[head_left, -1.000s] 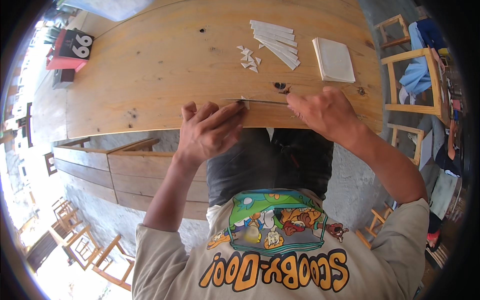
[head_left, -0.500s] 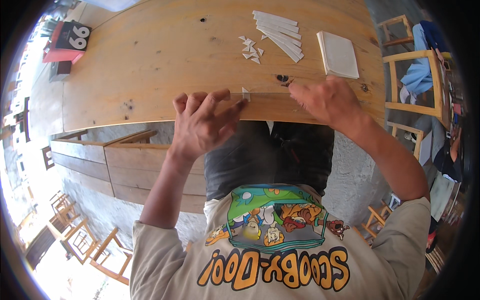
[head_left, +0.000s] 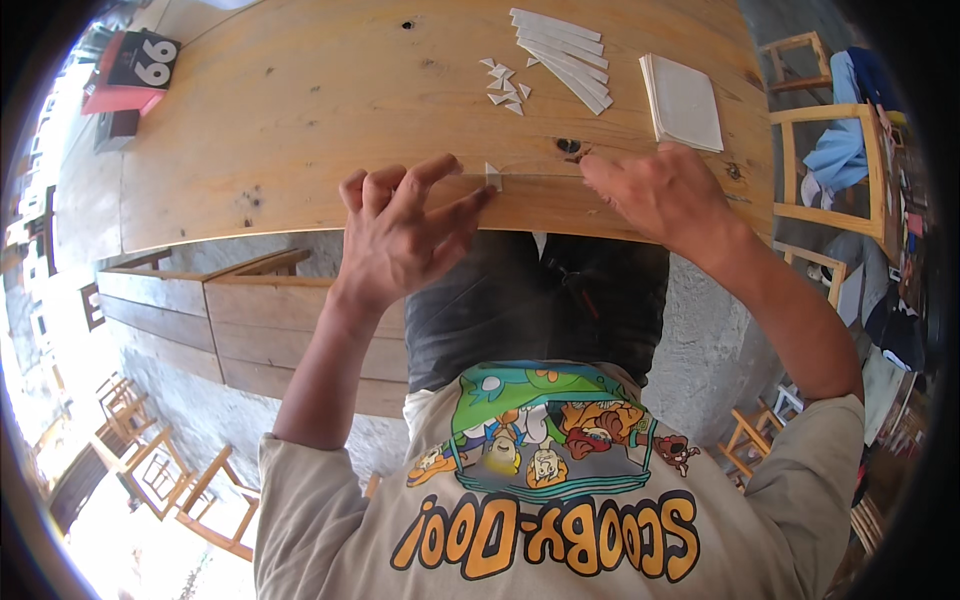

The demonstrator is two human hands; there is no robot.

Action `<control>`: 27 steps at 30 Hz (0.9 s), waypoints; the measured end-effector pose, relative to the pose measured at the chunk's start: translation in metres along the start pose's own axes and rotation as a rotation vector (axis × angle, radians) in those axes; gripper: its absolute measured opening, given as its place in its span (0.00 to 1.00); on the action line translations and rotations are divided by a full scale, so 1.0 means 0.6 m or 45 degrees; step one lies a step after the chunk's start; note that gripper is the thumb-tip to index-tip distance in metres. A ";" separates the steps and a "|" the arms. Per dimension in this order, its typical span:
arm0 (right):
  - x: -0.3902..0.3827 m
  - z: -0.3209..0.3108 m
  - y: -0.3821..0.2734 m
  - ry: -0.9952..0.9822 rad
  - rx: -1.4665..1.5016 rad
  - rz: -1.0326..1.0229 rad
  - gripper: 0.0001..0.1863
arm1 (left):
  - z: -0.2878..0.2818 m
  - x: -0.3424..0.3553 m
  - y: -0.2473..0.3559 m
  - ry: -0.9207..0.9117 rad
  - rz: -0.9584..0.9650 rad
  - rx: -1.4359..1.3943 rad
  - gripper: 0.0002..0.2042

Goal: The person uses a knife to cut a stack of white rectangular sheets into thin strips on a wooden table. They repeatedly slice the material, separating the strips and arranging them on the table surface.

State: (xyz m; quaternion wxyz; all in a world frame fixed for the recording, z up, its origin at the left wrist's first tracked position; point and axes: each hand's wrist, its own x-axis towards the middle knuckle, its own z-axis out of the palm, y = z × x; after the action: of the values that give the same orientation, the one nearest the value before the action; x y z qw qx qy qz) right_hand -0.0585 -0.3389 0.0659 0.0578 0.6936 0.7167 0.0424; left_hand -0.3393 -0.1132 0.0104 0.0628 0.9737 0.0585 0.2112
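Note:
At the table's near edge, a small white paper triangle point(head_left: 493, 176) stands out against the wood. My left hand point(head_left: 400, 225) is just left of it, fingers spread and bent, with one fingertip at the triangle's lower corner. My right hand point(head_left: 660, 195) is further right, its fingers curled together near a dark knot in the wood; whatever lies inside them is hidden. A faint straight line crosses the wood between the hands; I cannot tell if it is a seam or a thin clear thing. Beyond lie several loose paper triangles point(head_left: 508, 88) and long white paper strips point(head_left: 565, 60).
A stack of white paper point(head_left: 682, 102) rests on the wooden table point(head_left: 330, 120) at the right. A black-and-red stand point(head_left: 130, 75) and a dark box point(head_left: 117, 130) are at the far left. Wooden chairs point(head_left: 830, 160) surround the table, and a bench point(head_left: 260, 325) is below its left edge.
The whole view has shifted slightly, with the table's near edge a little higher. Both hands keep nearly the same pose beside the triangle.

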 end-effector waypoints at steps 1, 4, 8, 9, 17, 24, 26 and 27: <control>0.000 -0.001 -0.001 0.002 -0.002 0.005 0.03 | -0.001 0.001 0.000 -0.002 -0.010 -0.010 0.23; -0.005 -0.007 -0.005 -0.082 -0.005 0.031 0.04 | -0.004 0.002 0.003 -0.014 -0.044 -0.045 0.22; -0.006 -0.007 0.001 -0.130 0.058 0.046 0.05 | -0.006 0.004 0.003 -0.020 -0.028 -0.050 0.21; -0.003 -0.006 0.006 -0.077 0.093 0.045 0.05 | -0.006 0.005 0.002 -0.011 -0.014 -0.038 0.21; 0.012 -0.014 0.011 -0.070 0.323 0.406 0.09 | -0.008 0.004 0.008 -0.100 0.033 0.000 0.26; -0.030 -0.044 -0.070 -0.124 0.538 0.450 0.10 | 0.006 0.017 0.036 -0.096 0.012 -0.063 0.30; -0.036 -0.040 -0.087 -0.079 0.459 0.395 0.09 | 0.009 0.018 0.038 -0.082 0.005 -0.071 0.30; -0.037 -0.038 -0.092 -0.050 0.424 0.366 0.09 | 0.011 0.018 0.039 -0.075 -0.001 -0.076 0.30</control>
State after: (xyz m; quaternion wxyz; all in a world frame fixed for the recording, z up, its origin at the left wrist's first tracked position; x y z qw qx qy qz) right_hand -0.1154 -0.3627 0.0812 -0.0503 0.7894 0.6062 -0.0824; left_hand -0.3249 -0.1352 0.0125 0.0934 0.9771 0.0506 0.1842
